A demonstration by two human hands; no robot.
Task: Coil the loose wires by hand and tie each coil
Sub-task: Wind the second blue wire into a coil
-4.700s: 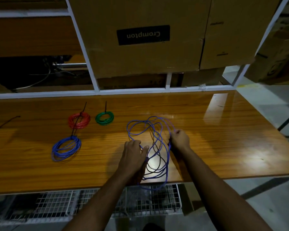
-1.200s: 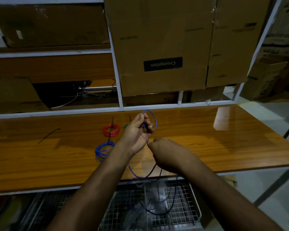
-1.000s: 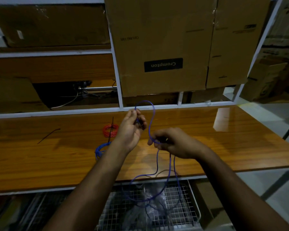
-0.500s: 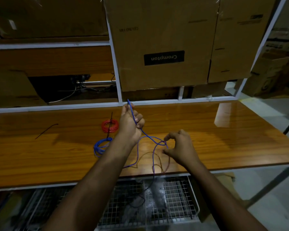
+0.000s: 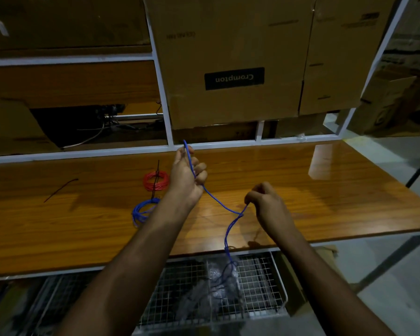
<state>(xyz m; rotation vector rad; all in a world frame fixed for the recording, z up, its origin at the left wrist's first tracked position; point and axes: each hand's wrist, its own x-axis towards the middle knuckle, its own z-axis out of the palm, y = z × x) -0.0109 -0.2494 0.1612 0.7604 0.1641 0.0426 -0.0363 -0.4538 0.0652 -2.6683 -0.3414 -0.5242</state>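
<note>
Since half a second ago, the slack loop between the two hands has been drawn out into one taut line, and the right hand has closed from a loose open curl into a pinch. Left hand [image 5: 188,177] is raised above the desk [image 5: 325,190], fingers curled round the blue wire [image 5: 218,202], whose free end pokes up past the thumb. Right hand [image 5: 268,204] sits lower and nearer the desk's front edge, its fingers bent and pinching the wire at a kink. From that kink the wire hangs as a few twisted strands over the front edge, down toward the wire basket [image 5: 260,275] below, where it blurs into shadow. On the desk left of the left forearm lie a red coil [image 5: 156,181] and a blue coil [image 5: 141,210], both tied, the blue one partly hidden by the arm. A black cable tie [image 5: 60,189] lies well apart, farther left.
</note>
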